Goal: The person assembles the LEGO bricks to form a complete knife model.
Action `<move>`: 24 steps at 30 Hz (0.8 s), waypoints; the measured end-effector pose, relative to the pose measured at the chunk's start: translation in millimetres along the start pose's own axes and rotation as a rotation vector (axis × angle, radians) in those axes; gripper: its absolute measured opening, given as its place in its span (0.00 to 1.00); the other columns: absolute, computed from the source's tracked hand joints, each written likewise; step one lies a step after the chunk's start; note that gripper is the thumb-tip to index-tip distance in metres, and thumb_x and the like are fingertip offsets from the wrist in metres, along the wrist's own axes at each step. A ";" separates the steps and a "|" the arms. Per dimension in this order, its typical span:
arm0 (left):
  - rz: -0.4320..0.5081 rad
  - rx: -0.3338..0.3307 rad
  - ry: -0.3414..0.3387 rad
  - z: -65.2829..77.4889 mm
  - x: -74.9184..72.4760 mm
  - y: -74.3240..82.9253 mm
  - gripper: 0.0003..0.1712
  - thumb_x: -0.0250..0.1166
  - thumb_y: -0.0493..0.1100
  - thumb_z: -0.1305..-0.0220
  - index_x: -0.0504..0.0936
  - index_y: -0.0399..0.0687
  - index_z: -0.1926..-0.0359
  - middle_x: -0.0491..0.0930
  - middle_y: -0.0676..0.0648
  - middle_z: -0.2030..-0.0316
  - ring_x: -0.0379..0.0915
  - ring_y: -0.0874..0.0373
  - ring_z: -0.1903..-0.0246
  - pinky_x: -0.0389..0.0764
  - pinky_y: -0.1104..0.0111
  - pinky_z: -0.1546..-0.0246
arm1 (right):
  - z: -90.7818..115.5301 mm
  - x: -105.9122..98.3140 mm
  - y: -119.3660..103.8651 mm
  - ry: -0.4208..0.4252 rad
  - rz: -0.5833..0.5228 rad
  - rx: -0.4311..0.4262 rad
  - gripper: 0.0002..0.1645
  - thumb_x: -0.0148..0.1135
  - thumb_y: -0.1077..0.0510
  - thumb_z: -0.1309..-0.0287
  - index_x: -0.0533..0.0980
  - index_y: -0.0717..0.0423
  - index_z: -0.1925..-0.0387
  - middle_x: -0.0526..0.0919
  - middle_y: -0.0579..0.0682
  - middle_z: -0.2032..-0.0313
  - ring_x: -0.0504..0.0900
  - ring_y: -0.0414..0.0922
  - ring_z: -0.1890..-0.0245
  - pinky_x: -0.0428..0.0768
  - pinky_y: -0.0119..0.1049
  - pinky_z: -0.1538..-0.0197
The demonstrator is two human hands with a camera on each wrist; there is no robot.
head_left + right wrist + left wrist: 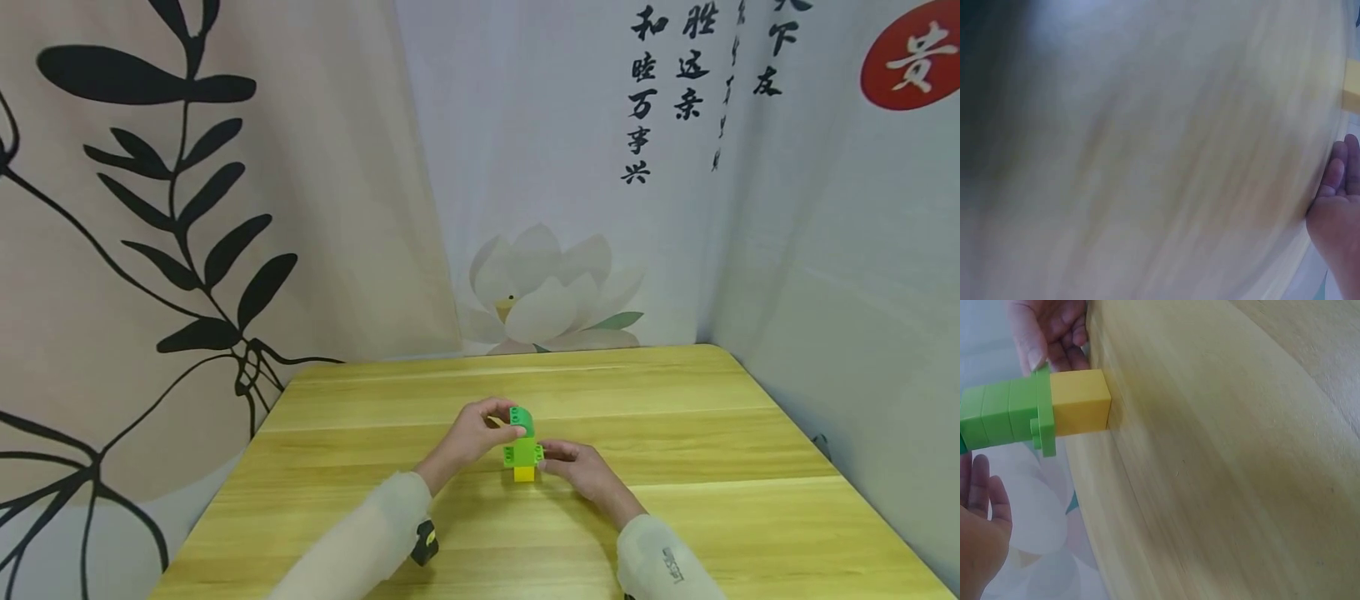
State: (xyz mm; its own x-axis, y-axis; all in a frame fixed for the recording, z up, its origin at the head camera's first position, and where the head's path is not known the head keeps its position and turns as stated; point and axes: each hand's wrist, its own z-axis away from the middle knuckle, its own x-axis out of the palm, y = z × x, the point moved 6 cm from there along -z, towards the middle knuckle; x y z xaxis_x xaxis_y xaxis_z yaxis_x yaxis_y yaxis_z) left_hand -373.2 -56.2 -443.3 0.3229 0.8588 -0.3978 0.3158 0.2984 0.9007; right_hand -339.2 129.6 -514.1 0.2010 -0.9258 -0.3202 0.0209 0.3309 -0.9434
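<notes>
A small tower of toy building blocks stands upright on the table. At its base is a yellow block (pixel 1082 401), with a wider light green piece (pixel 1045 415) across it. Light green bricks (pixel 999 412) come above, topped by a darker green rounded brick (pixel 522 421). My left hand (pixel 471 429) pinches that top brick from the left, thumb in front. On the other side, my right hand (pixel 585 473) holds the right end of the wide green piece between thumb and fingers. In the right wrist view, only part of the yellow block (pixel 1352 87) shows.
The wooden table (pixel 360 408) runs back to a printed curtain (pixel 360 208) behind it and on the right. A black object with a yellow mark (pixel 425 543) is at the left sleeve's cuff. Much of the right wrist view is blurred.
</notes>
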 end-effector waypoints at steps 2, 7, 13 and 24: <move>-0.008 -0.003 0.000 0.2 0.5 0.3 0.17 0.72 0.48 0.38 0.84 0.50 0.50 0.80 0.52 0.60 0.74 0.56 0.57 0.78 0.63 0.55 | 0.8 0.8 -1.0 -0.001 -0.011 -0.001 0.27 0.67 0.50 0.37 0.77 0.57 0.39 0.81 0.55 0.44 0.77 0.55 0.42 0.72 0.56 0.40; -0.058 0.002 -0.005 -0.3 1.1 3.6 0.14 0.72 0.50 0.38 0.85 0.54 0.53 0.79 0.54 0.60 0.73 0.56 0.57 0.76 0.62 0.53 | 0.7 1.5 -1.0 0.003 -0.031 -0.004 0.28 0.67 0.52 0.37 0.76 0.59 0.39 0.81 0.56 0.44 0.76 0.55 0.42 0.72 0.55 0.40; -0.122 0.039 -0.020 -1.7 -0.5 10.8 0.12 0.73 0.50 0.40 0.87 0.56 0.55 0.79 0.56 0.62 0.73 0.56 0.57 0.74 0.61 0.51 | 0.0 1.0 -1.3 -0.002 -0.026 -0.016 0.29 0.67 0.51 0.37 0.75 0.61 0.39 0.81 0.57 0.44 0.77 0.56 0.42 0.73 0.55 0.40; -0.161 0.067 -0.022 -0.3 -2.3 10.2 0.13 0.73 0.49 0.40 0.87 0.55 0.55 0.80 0.58 0.61 0.74 0.49 0.53 0.73 0.58 0.49 | 1.5 2.5 -2.7 -0.005 -0.015 -0.008 0.30 0.67 0.50 0.38 0.76 0.60 0.39 0.80 0.57 0.43 0.76 0.56 0.41 0.71 0.57 0.39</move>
State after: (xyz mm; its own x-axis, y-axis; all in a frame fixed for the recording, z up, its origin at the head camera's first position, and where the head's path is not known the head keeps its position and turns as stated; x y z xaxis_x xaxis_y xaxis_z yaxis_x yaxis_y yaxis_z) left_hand -370.9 -55.0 -433.2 0.2828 0.7924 -0.5405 0.4231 0.4027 0.8117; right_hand -337.3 126.7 -512.2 0.2061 -0.9296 -0.3055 0.0158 0.3153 -0.9489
